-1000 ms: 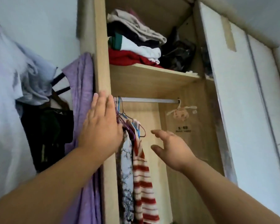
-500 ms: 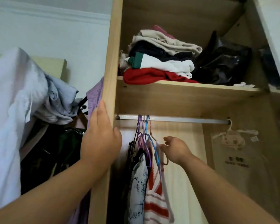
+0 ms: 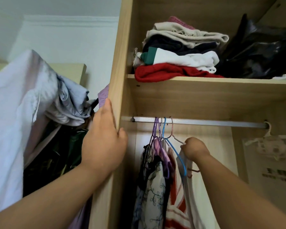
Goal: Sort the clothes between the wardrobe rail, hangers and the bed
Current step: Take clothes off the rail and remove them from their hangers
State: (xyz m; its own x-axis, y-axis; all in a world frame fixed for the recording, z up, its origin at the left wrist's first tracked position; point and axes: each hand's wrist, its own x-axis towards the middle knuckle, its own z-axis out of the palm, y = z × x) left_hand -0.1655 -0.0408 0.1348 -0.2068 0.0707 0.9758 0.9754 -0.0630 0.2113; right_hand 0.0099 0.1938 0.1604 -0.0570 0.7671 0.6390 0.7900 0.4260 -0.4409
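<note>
Firstly, at the far left a heap of pale clothes (image 3: 15,113) was seen, with dark clothes (image 3: 56,149) below it and a purple garment (image 3: 103,95) just beside the wardrobe side panel (image 3: 120,55). The left hand (image 3: 104,146) was laid on this panel: the fingers were kept straight and flat against its outer face, the thumb was placed on its front edge, and nothing was grasped. Inside, the metal rail (image 3: 213,123) was fixed under the shelf (image 3: 205,81). Several hangers were hooked close together near the left end of the rail, among them a purple hanger (image 3: 155,128), a blue hanger (image 3: 173,149) and a pink hanger (image 3: 177,138). A patterned garment (image 3: 155,192) and a red striped garment (image 3: 176,200) were hung from them. The shoulder wire of the pink hanger was pinched by the curled fingers of the right hand (image 3: 194,150); its hook was on the rail. Folded clothes (image 3: 180,57) were stacked on the shelf, with a black bag (image 3: 257,52) beside them. A white hanger (image 3: 269,136) was hung at the right end of the rail.
</note>
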